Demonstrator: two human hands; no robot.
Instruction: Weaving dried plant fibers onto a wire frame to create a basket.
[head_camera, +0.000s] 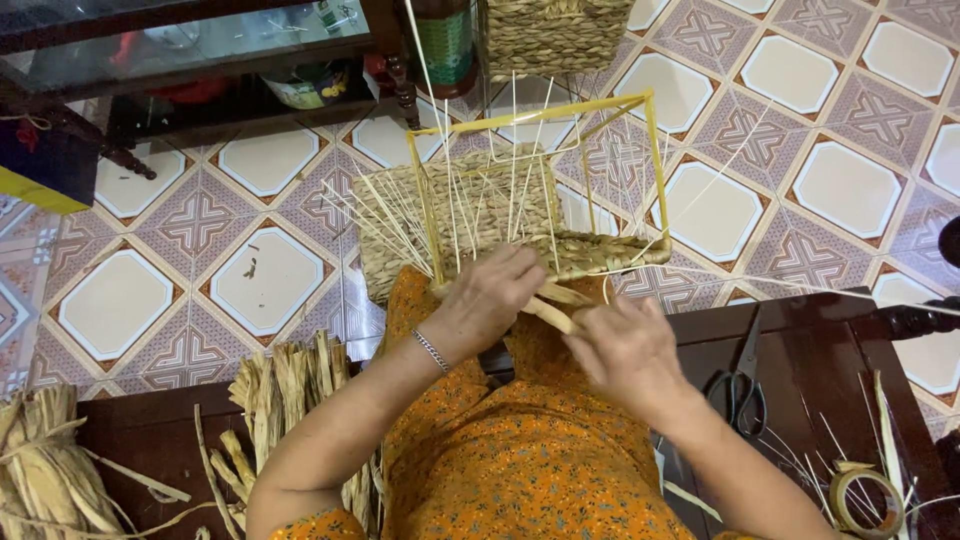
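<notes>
While both hands (560, 320) grip one straw strand (552, 312) | one yellow frame (540, 180) | one scissors (742, 385) | one tape roll (866, 497)

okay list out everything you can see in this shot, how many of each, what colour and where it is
Basket frame: one, yellow, over the tiled floor ahead of the hands.
Woven panel: one, tan, on the frame, thin pale reeds sticking up from it.
Fibre strand: one, tan, between both hands.
Finished basket: one, tan, top centre.
Dried fibre bundles: two, straw-coloured, lower left.
Scissors: one pair, black, on the dark wooden bench at right.
Tape roll: one, brownish, lower right.
Glass cabinet: one, dark wood, top left.
Floor tiles: many, white and mauve pattern.
Bracelet: one, silver, left wrist.
Left hand: gripping the weave.
Right hand: pinching the strand.
</notes>
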